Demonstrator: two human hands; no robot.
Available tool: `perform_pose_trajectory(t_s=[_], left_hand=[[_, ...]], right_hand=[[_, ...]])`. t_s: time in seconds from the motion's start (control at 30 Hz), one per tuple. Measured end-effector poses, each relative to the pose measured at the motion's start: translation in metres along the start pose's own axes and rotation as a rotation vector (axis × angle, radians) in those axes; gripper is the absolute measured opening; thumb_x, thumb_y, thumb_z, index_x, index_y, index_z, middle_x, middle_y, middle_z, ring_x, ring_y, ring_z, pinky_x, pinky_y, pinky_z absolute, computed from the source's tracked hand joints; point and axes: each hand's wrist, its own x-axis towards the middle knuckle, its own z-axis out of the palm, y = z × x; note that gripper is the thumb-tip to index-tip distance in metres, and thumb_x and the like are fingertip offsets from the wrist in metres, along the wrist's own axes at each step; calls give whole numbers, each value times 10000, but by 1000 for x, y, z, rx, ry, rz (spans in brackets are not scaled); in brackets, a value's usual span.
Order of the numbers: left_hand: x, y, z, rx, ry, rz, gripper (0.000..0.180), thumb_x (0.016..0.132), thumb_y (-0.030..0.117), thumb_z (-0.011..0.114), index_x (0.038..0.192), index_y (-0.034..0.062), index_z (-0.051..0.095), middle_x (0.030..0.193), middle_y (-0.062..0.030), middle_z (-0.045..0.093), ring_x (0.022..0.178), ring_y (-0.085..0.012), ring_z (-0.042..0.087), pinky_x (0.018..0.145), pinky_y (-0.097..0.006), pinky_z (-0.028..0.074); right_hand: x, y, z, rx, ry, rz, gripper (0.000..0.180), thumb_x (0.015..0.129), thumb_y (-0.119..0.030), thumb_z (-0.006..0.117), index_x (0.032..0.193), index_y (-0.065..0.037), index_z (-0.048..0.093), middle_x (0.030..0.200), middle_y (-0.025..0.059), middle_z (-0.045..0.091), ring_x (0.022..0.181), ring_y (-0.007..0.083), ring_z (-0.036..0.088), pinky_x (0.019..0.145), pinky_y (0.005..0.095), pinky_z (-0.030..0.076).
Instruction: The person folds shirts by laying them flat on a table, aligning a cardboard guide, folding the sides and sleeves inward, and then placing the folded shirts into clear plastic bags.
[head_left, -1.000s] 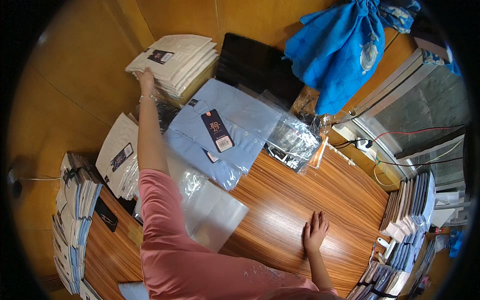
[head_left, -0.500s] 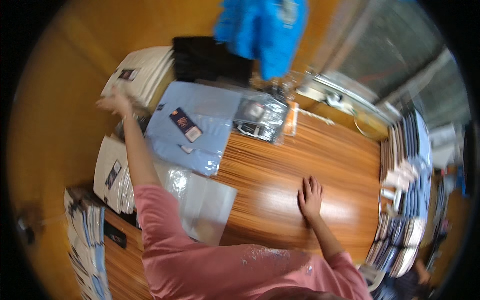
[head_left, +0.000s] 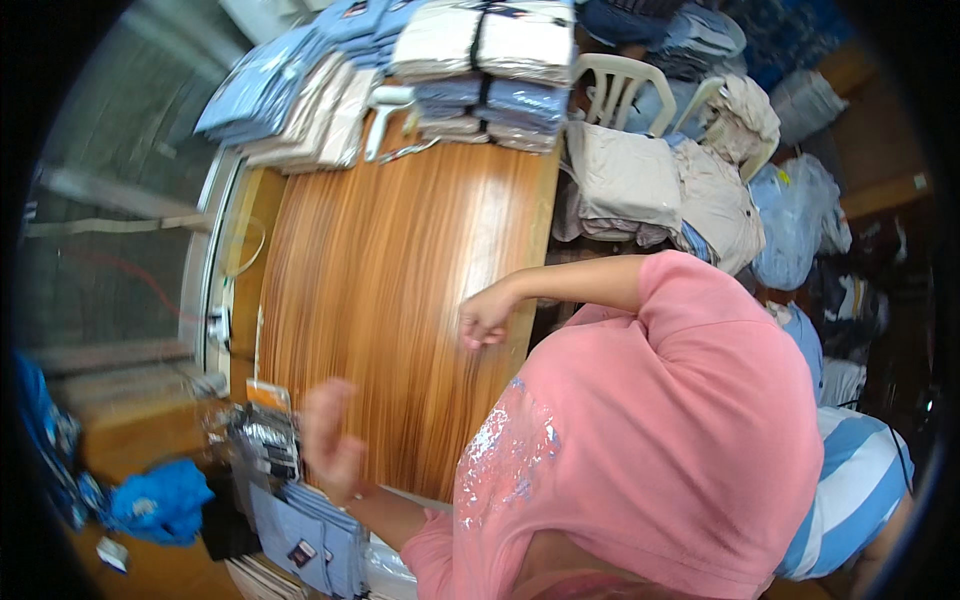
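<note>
At the left rim, a blue cloth lies bunched beside crumpled clear bags. Just right of these, the folded light-blue shirt with a dark tag rests at the near-left corner of the worktop, on top of other packed shirts.

The left hand hovers directly above that shirt. It is blurred, its fingers are spread open, and it holds nothing. The step in hand is judged to be handling this shirt; a grasp calls for lowering the hand and closing the fingers on the near fold, clear of the bags.

The middle of the worktop is bare wood and offers open room. Its far end is closed off by stacked shirt packs.

The right hand sits at the worktop's right edge, fingers curled inward; nothing shows in its grip. Beyond that edge, a white plastic chair and piled beige garments limit movement to the right.
</note>
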Motion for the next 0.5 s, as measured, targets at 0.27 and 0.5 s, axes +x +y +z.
perform_pose_trajectory(t_s=[0.27, 0.5], left_hand=[[218, 11, 241, -762, -806, 459, 64, 795, 138, 683, 798, 79, 657, 890, -111, 651, 780, -255, 617, 718, -410, 477], [374, -144, 496, -506, -619, -510, 195, 904, 165, 545, 871, -16, 610, 878, -76, 613, 796, -144, 566, 727, -284, 449]], right_hand=[[-287, 78, -54, 359, 78, 194, 460, 897, -441, 512, 1094, -44, 635, 742, 77, 657, 522, 92, 497, 553, 291, 538], [-469, 397, -113, 246, 2121, 629, 68, 704, -78, 592, 713, -80, 659, 685, 128, 650, 636, 284, 631, 588, 386, 497]])
